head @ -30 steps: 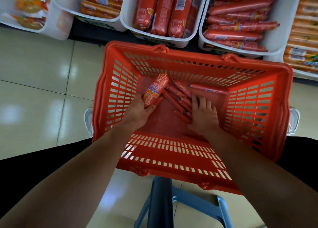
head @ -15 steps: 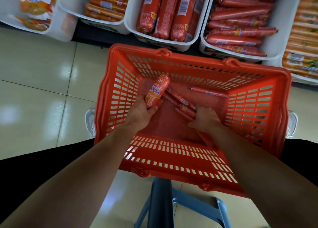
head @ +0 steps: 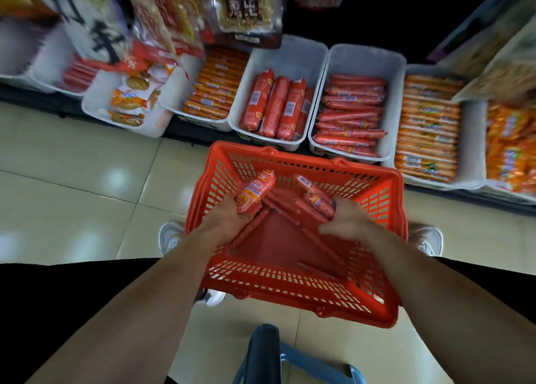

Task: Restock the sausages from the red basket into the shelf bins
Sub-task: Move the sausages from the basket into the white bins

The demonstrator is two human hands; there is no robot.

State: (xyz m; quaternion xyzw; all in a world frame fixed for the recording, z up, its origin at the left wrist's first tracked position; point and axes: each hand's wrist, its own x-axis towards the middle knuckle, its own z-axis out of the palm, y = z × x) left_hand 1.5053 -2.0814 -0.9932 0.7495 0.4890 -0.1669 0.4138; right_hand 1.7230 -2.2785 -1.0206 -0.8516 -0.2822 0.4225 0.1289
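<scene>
The red basket (head: pixel 374 305) sits in front of me on a blue stool. My left hand (head: pixel 227 221) is inside it, closed around a thick red sausage (head: pixel 255 190) that points up and away. My right hand (head: pixel 349 219) grips a bunch of thin red sausages (head: pixel 319 201) lifted off the basket floor. A few thin sausages (head: pixel 316 240) still lie on the basket bottom. Beyond the basket stand white shelf bins: one with thick sausages (head: pixel 275 105) and one with thin red sausages (head: pixel 349 113).
Other white bins hold orange sausages (head: pixel 213 92) on the left and orange packs (head: pixel 427 122) on the right. Snack bags (head: pixel 246 9) hang above the bins. The blue stool (head: pixel 265 351) is under the basket, my white shoes to either side on a tiled floor.
My right hand has closed on several thin sausages and lifted them. The view has tilted up, showing more of the shelf. The left hand keeps its thick sausage.
</scene>
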